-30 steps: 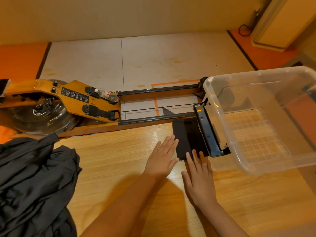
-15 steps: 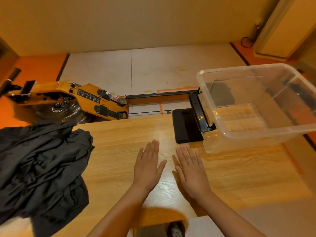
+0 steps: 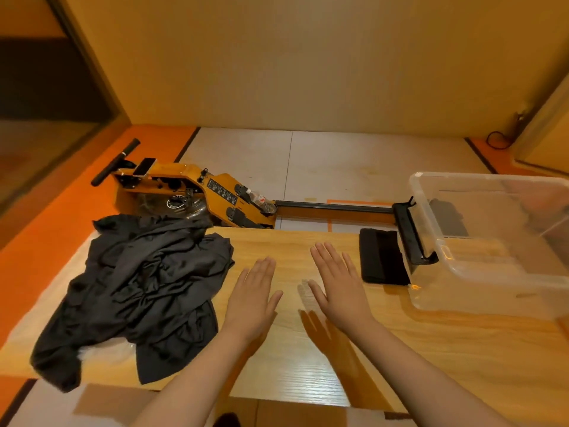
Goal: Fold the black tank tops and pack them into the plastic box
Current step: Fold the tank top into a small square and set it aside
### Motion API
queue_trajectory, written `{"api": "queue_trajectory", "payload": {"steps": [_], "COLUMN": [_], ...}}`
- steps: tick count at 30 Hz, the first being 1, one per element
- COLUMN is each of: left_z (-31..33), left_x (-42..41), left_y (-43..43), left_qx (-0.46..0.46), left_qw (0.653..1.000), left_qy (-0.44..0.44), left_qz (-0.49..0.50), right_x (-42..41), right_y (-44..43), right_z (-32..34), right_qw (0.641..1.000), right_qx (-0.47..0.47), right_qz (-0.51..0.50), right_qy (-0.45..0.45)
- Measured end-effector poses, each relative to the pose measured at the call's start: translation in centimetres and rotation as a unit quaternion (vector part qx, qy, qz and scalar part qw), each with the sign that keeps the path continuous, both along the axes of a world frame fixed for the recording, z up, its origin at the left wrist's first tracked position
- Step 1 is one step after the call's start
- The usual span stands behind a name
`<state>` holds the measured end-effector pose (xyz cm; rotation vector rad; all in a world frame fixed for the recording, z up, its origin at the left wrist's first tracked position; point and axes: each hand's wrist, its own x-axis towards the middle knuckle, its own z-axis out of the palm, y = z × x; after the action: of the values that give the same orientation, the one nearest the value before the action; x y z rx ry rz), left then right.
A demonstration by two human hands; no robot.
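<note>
A crumpled pile of black tank tops (image 3: 144, 291) lies on the left end of the wooden table (image 3: 431, 359). One folded black tank top (image 3: 381, 257) lies flat near the table's far edge, just left of the clear plastic box (image 3: 492, 291), which stands on the right end of the table. My left hand (image 3: 254, 300) and my right hand (image 3: 338, 288) hover flat over the table's middle, fingers straight, palms down, holding nothing. Both are between the pile and the folded top, touching neither.
A yellow rowing machine (image 3: 197, 195) with a black rail (image 3: 335, 207) lies on the floor beyond the table's far edge; its black end piece (image 3: 411, 235) shows beside the box. A plastic bottle (image 3: 260, 201) rests on it.
Both hands drew back from the folded top toward me and shifted left. The view lifted and swung left, showing more of the pile.
</note>
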<state>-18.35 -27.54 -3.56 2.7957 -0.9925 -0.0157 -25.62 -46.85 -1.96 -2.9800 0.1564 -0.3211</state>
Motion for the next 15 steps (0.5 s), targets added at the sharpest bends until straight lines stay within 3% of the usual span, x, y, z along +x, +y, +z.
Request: {"api": "queue_trajectory", "payload": {"steps": [7, 15], "left_z": [3.3, 4.9], "left_x": [5.5, 11.6], "left_y": [7.0, 17.1], "left_qx": [0.003, -0.001], "left_qw": [0.997, 0.991], "left_qy": [-0.049, -0.062], "left_qz": [0.051, 0.117], "right_x": [6.1, 13.6], "right_y": [5.0, 14.6], "right_z": [3.9, 4.0], "right_qw": [1.000, 0.998], "right_qx": [-0.013, -0.007], "right_qz": [-0.007, 0.056], "right_qy": [0.003, 0.011]}}
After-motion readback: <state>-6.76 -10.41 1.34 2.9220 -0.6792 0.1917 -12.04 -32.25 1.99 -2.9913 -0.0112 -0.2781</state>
